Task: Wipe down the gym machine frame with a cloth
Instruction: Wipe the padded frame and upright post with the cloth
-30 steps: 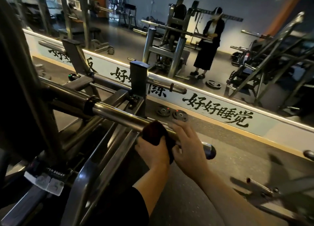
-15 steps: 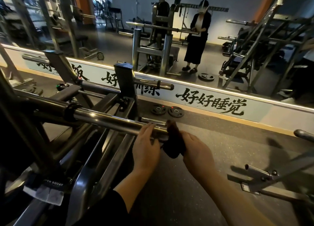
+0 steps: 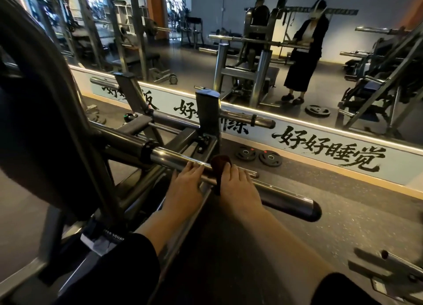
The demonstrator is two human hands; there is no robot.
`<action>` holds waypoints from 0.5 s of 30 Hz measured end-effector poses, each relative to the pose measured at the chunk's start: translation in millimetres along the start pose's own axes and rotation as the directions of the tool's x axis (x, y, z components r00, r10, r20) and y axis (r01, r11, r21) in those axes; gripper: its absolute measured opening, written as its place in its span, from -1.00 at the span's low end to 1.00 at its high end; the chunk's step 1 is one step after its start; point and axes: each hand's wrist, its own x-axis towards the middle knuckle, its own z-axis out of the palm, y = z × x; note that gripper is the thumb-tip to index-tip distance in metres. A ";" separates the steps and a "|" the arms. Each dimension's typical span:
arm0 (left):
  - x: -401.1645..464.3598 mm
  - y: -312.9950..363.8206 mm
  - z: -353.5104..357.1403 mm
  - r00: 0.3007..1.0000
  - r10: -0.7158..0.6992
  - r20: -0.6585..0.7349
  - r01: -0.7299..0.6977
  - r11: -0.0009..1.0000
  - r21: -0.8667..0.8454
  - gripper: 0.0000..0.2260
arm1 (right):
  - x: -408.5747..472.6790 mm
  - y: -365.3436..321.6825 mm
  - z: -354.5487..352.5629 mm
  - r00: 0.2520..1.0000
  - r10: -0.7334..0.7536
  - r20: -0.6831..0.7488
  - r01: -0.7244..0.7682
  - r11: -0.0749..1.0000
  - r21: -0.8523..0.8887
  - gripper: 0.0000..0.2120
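Head view of a person's two bare hands on a metal bar (image 3: 178,159) of a gym machine (image 3: 128,190). The bar runs from the left, behind a large dark pad (image 3: 39,112), toward the near right, where it ends in a rounded dark cap (image 3: 313,210).

The left hand (image 3: 186,183) lies over the bar with its fingers laid across the top of the shiny section; the fingers look nearly straight and hold nothing that can be seen.

The right hand (image 3: 239,190), just to the right of the left hand, grips a dark cloth (image 3: 219,165). The cloth is wrapped over the bar between the two hands, bunched on the far side and hanging as a thin fold on the near side. The right fingers curl over the bar and the cloth; how the thumb lies cannot be told.

Both forearms reach in from the near edge, each with a dark sleeve (image 3: 128,265) at the elbow.

On the floor (image 3: 274,247) beyond the bar lie two small weight plates (image 3: 258,156) side by side, near a low wall band (image 3: 320,151) painted with large black characters. Above the band a mirror (image 3: 206,52) reflects other machines and a standing figure in dark clothing (image 3: 304,52). A white label (image 3: 103,239) hangs on the frame at the near left.
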 end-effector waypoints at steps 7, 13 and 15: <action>1.8 -56.9 -14.1 0.987 -0.001 -0.162 -0.006 0.999 -0.043 -0.46 | -0.7 2.5 7.9 0.994 0.013 -0.107 -0.007 0.998 0.061 -0.30; 16.9 -99.1 -31.1 0.955 -0.124 -0.270 0.117 0.992 -0.040 -0.41 | 34.2 -35.2 7.2 0.992 -0.095 -0.081 0.099 0.994 0.041 -0.36; 23.2 -107.3 -33.1 0.945 -0.137 -0.298 0.135 0.990 -0.030 -0.41 | 60.5 -56.3 6.7 0.981 -0.184 -0.066 0.191 0.975 0.117 -0.40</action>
